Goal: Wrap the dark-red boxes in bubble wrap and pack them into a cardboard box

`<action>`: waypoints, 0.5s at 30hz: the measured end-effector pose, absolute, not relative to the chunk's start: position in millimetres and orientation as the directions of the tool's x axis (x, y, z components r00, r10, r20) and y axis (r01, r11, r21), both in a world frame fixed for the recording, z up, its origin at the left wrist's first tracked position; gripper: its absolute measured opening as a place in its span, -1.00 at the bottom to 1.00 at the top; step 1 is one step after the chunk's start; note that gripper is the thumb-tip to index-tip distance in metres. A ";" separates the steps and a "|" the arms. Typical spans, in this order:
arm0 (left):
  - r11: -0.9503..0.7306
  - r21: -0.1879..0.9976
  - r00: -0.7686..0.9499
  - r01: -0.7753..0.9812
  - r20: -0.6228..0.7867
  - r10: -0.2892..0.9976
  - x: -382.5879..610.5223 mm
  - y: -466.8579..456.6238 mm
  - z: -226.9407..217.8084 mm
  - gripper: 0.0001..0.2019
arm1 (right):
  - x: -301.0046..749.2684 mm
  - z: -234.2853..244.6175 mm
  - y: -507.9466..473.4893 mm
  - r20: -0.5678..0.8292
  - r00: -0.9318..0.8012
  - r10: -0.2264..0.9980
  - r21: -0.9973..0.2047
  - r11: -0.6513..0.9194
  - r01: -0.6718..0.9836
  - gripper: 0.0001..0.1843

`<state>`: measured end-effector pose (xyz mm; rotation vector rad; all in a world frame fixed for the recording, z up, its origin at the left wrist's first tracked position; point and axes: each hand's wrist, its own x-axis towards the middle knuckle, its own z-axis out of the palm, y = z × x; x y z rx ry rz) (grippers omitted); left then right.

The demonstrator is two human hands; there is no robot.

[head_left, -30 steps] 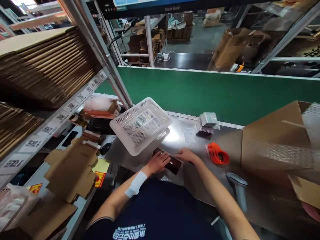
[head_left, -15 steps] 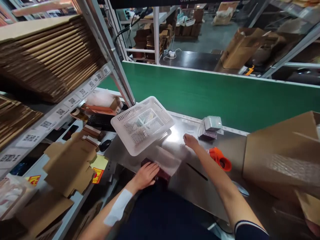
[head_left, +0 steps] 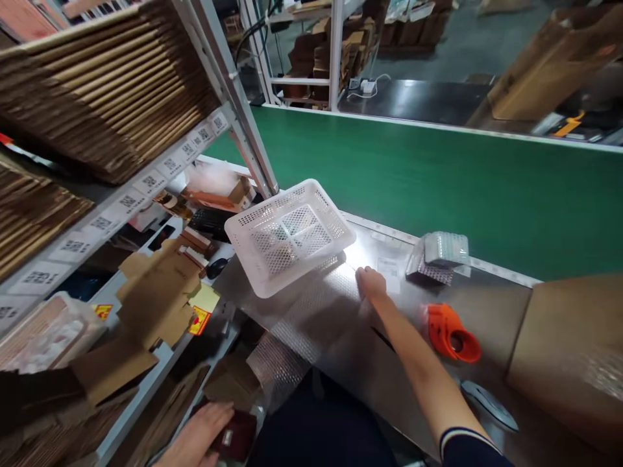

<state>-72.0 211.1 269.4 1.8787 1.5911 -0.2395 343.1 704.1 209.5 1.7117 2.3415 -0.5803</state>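
Down at the lower left, below the table edge, my left hand [head_left: 207,428] is closed on a small dark red box [head_left: 239,436]. My right hand [head_left: 371,284] is closed at the upper right edge of a clear bubble wrap sheet [head_left: 311,318], on the metal table. The sheet runs toward me and hangs over the near edge. A white perforated basket [head_left: 265,282] lies just left of my right hand. Beyond that hand lies a paper slip [head_left: 389,272]. Under my right forearm a thin black strip [head_left: 383,338] is partly hidden.
Bubble-wrapped packages [head_left: 445,250] and an orange tape dispenser [head_left: 452,337] sit on the right, near a large carton [head_left: 569,337]. A green conveyor belt [head_left: 413,168] crosses behind. Shelves of flattened cartons [head_left: 117,84] rise at left, above an opened cardboard box [head_left: 156,285].
My left hand has carried the dark red box off the table, down and to the left. The bubble wrap lies stretched toward the near edge. My right hand stays near the same spot.
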 end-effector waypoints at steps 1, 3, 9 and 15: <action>-0.051 0.354 0.219 0.934 -0.452 0.865 -71.9 218.9 279.2 0.02 | 344.4 209.8 704.7 -0.363 -0.331 0.871 -0.217 0.267 0.939 -0.63; -0.073 0.320 0.165 0.945 -0.273 0.948 -60.0 253.9 300.5 -0.10 | 345.1 211.2 705.9 -0.339 -0.358 0.870 -0.254 0.281 0.925 -0.65; -0.322 0.316 0.378 0.892 -0.134 0.916 55.5 458.7 314.6 -0.36 | 334.5 216.0 664.8 -0.150 -0.281 0.948 -0.505 0.171 0.846 -0.49; -0.489 0.241 0.544 0.838 -0.315 0.778 139.2 598.7 265.0 -0.49 | 335.1 200.6 576.2 -0.043 -0.301 0.953 -0.793 0.151 0.590 -0.47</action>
